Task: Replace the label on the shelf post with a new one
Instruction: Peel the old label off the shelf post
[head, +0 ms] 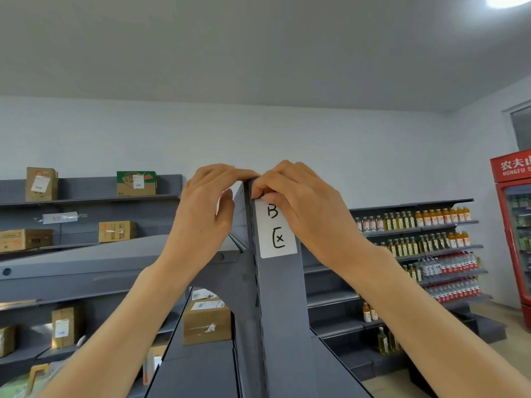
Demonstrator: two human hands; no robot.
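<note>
A white paper label with a handwritten "B" and a character below it lies flat on the front face of the grey shelf post, near its top. My right hand covers the label's upper edge, thumb and fingers pinching there at the post's top. My left hand curls its fingers over the top of the post from the left side, beside the perforated back panel. The label's top strip is hidden under my right fingers.
Grey shelves with cardboard boxes stand at the left, and another box sits below on the near shelf. Shelves of bottled drinks fill the right. A red drinks fridge stands at the far right.
</note>
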